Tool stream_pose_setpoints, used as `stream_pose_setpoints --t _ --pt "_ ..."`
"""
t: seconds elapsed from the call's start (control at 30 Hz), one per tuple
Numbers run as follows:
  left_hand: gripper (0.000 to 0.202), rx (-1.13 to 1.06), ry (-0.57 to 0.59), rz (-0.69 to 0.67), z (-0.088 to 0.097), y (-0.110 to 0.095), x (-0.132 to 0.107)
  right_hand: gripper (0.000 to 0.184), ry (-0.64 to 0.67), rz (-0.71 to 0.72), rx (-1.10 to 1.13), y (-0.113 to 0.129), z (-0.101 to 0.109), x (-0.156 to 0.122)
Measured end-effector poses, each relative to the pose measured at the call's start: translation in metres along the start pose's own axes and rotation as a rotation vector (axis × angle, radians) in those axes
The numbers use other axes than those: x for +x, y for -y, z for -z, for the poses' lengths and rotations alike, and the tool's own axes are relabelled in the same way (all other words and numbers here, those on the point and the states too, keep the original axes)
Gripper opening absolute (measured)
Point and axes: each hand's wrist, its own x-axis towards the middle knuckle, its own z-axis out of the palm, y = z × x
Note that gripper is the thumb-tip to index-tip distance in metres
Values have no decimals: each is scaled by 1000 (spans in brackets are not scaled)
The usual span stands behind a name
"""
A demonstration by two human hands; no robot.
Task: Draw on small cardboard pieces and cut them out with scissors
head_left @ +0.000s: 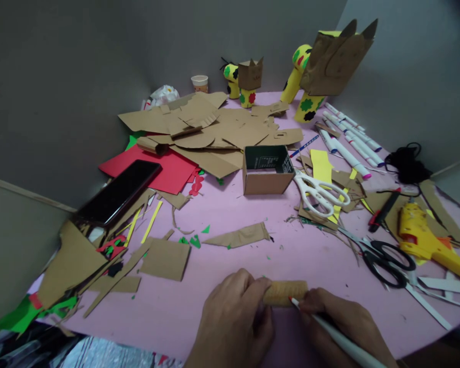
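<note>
My left hand [232, 319] is closed on a small strip of corrugated cardboard [285, 292], pinning it to the pink table [230, 230] near the front edge. My right hand [343, 324] grips a white marker [329, 329] whose red tip touches the strip's lower right edge. Both hands sit close together at the bottom centre of the view.
A small open cardboard box [267, 170] stands mid-table. White scissors [322, 194], black scissors [387, 258] and a yellow glue gun [425, 237] lie to the right. Cardboard scraps [210, 130], red paper [168, 171] and a phone [118, 193] are left; yellow cardboard figures [318, 66] at the back.
</note>
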Motion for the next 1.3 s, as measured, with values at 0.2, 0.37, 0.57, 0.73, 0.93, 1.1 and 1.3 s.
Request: stream_pose_setpoints --t 0.2,0.37,0.57,0.73,0.93,1.1,1.3 --pt "31 -14 -20 3 -2 2 -2 15 -9 21 35 1 -1 1" --pt "31 -18 -27 -8 -1 1 -1 17 -9 15 -33 2 0 0" --pt "31 -10 -89 -44 -4 2 0 16 -30 16 -10 0 -1 0" --pt "31 -10 -82 -43 -3 1 -1 12 -55 14 58 0 -1 -2" --pt "30 -16 -79 -26 -1 1 -1 13 -62 16 40 3 -1 2" --pt "31 -10 -69 -28 -2 2 0 15 -58 25 34 4 0 3" --pt "31 -8 -78 -29 -2 2 0 14 -25 20 30 3 -1 1"
